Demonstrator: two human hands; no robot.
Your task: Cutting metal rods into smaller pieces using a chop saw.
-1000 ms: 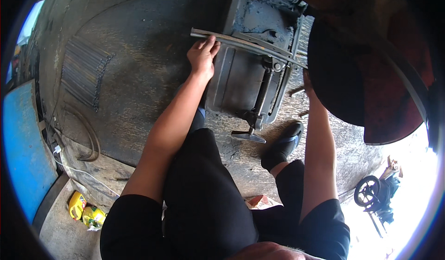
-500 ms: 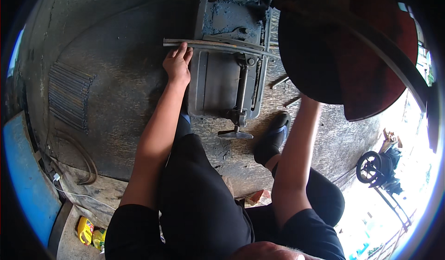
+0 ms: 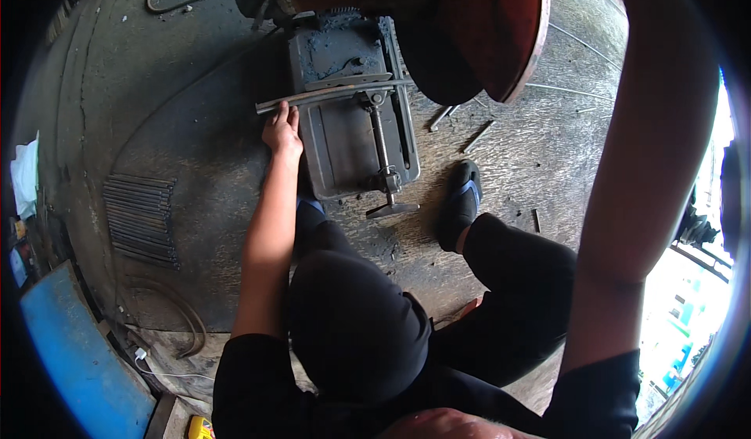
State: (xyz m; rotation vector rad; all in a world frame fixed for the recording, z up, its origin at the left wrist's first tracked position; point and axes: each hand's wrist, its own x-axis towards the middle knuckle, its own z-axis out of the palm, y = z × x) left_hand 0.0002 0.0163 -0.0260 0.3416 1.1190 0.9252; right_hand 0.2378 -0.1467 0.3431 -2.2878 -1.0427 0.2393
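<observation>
My left hand [image 3: 283, 132] is closed on the outer end of a pair of slim metal rods [image 3: 313, 95], its fingers curled against them. The rods lie side by side across the grey base [image 3: 336, 138] of a cut-off saw, and their other end sits at the screw vise [image 3: 379, 130]. Above the base's right side hang the saw's red guard [image 3: 508, 40] and dark disc [image 3: 442, 71]. Beside the saw, my right forearm [image 3: 645, 150] reaches up to the top edge, where the hand and its fingers cannot be made out.
Short cut rod pieces [image 3: 479, 136] lie right of the saw. A neat row of dark rods [image 3: 142, 218] rests on the floor at left, near a curved strip [image 3: 184, 322] and a blue panel [image 3: 82, 353]. My sandalled foot [image 3: 461, 204] stands close to the vise handle [image 3: 393, 210].
My right arm has swung from beneath the disc to high on the right. The guard and disc appear further up and left, with the whole view shifted. My left hand keeps its hold.
</observation>
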